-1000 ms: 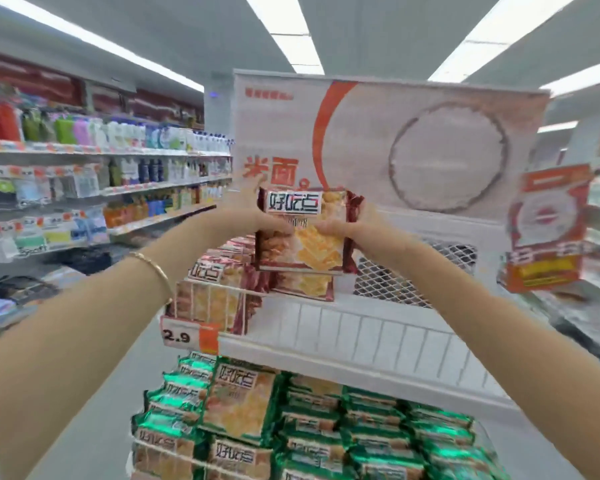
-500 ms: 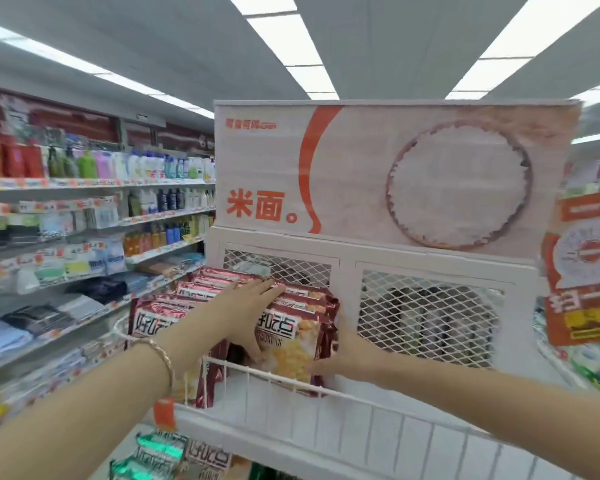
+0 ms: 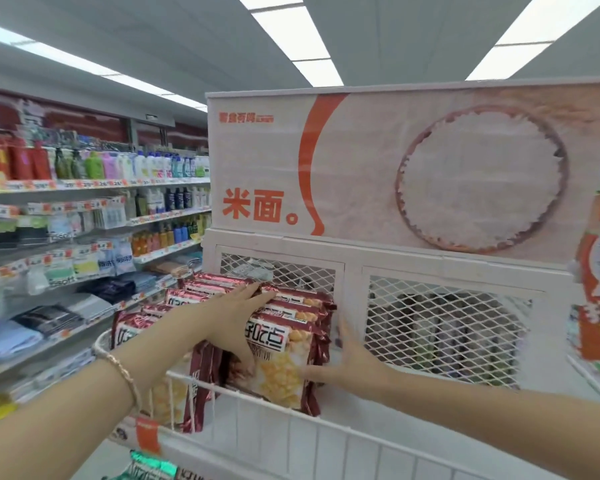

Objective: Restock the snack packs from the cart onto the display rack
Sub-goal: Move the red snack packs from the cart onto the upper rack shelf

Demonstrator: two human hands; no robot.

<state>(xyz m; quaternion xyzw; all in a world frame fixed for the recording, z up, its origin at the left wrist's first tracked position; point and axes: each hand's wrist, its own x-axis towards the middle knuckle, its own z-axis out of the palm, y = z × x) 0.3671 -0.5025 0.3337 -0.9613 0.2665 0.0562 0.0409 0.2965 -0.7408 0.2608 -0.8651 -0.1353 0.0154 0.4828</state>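
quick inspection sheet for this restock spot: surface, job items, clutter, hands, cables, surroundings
surface: white wire shelf of the display rack
job's things: red snack packs standing in rows at the shelf's left end; green packs on the tier below; cart not in view
clutter: nothing seen
grippers: left hand lies over the pack tops, thumb on the front pack's face; right hand presses flat against the row's right side
cables: nothing seen
surroundings: rice poster above, mesh back panel behind, aisle shelves of bottles to the left
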